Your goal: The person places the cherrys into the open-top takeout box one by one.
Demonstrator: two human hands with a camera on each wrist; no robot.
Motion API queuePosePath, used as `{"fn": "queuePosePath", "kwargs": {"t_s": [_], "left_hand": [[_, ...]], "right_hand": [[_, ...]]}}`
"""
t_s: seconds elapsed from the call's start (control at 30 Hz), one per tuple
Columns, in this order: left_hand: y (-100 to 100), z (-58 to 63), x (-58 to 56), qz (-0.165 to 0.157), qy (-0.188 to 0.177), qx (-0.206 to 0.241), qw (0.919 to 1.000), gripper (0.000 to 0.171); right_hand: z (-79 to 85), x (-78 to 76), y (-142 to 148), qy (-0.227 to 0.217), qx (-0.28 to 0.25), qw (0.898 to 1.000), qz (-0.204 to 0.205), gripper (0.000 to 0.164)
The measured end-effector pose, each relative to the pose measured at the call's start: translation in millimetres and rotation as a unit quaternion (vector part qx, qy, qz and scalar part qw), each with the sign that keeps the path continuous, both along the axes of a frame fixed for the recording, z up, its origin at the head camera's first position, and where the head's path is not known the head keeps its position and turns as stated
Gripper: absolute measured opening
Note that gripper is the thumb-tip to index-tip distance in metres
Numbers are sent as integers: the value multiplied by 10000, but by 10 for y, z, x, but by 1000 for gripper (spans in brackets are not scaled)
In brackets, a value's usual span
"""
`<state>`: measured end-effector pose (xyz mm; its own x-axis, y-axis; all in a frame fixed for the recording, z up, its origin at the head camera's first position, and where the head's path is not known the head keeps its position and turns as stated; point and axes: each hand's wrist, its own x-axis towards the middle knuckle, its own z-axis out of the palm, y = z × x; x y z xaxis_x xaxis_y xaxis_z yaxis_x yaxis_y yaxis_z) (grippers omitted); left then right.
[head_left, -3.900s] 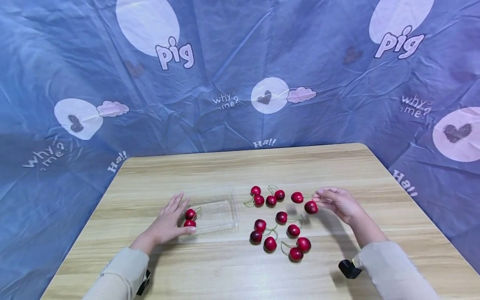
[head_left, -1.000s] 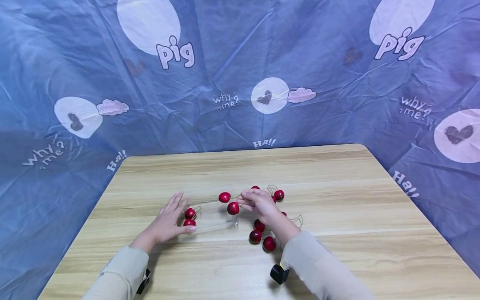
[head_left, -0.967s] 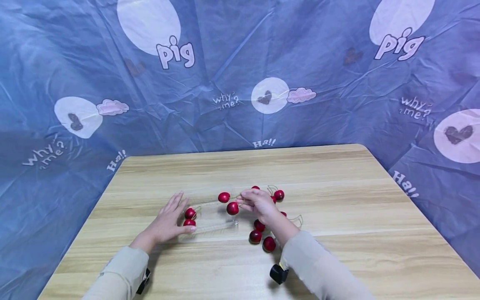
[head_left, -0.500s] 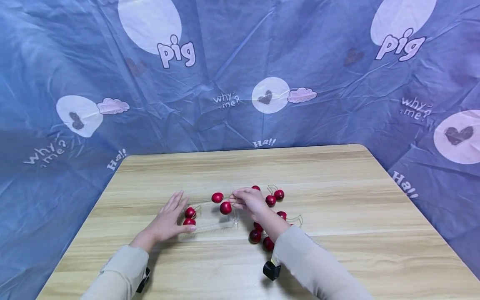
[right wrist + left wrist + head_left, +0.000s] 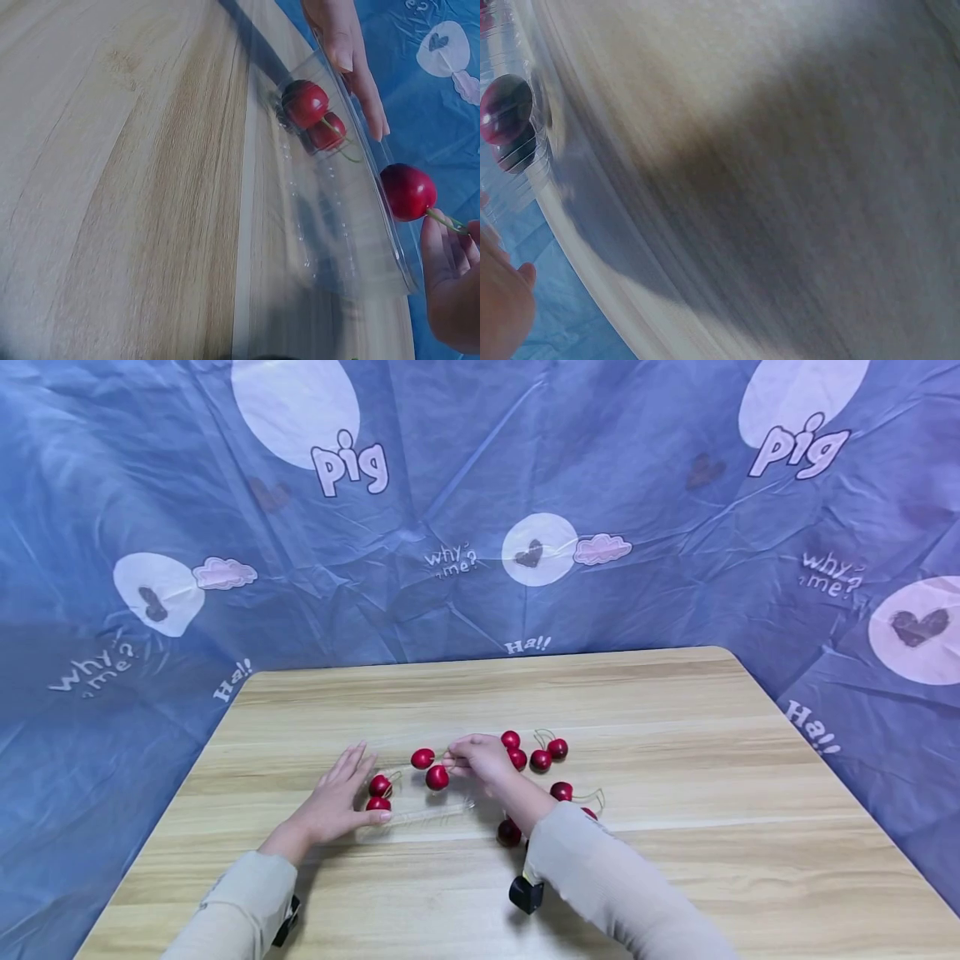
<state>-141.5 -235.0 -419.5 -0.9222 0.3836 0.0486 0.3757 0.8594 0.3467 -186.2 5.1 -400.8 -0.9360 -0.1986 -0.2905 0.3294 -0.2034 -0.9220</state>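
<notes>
A clear plastic box [image 5: 433, 815] lies on the table, with two red cherries [image 5: 380, 787] at its left end. Against that end rests my left hand [image 5: 330, 806], its fingers straight and spread, the thumb along the near edge. My right hand [image 5: 480, 762] pinches the green stems of a pair of cherries [image 5: 437, 777], which hang above the box. In the right wrist view, one held cherry [image 5: 408, 193] shows beside the box rim, its stem between thumb and fingers. The left wrist view catches the box wall [image 5: 544, 161] and the dark cherries [image 5: 507, 109] behind it.
Right of the box, several loose cherries [image 5: 541, 761] lie on the wooden table [image 5: 675, 710]. My right forearm covers some of the nearer ones [image 5: 509, 833]. A blue printed cloth [image 5: 465, 602] hangs behind the table.
My right hand has lifted the stemmed cherry pair from the table's right side and carried it left over the box, drifting further left in the last second. My left hand has stayed put.
</notes>
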Motion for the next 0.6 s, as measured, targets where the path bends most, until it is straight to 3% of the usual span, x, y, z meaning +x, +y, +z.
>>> {"fn": "queuePosePath", "kwargs": {"t_s": [0.6], "left_hand": [[-5,21,-15,27,-153,-118,9998,93]], "right_hand": [[20,-25,-247,-23,568,9981,232,12]]}}
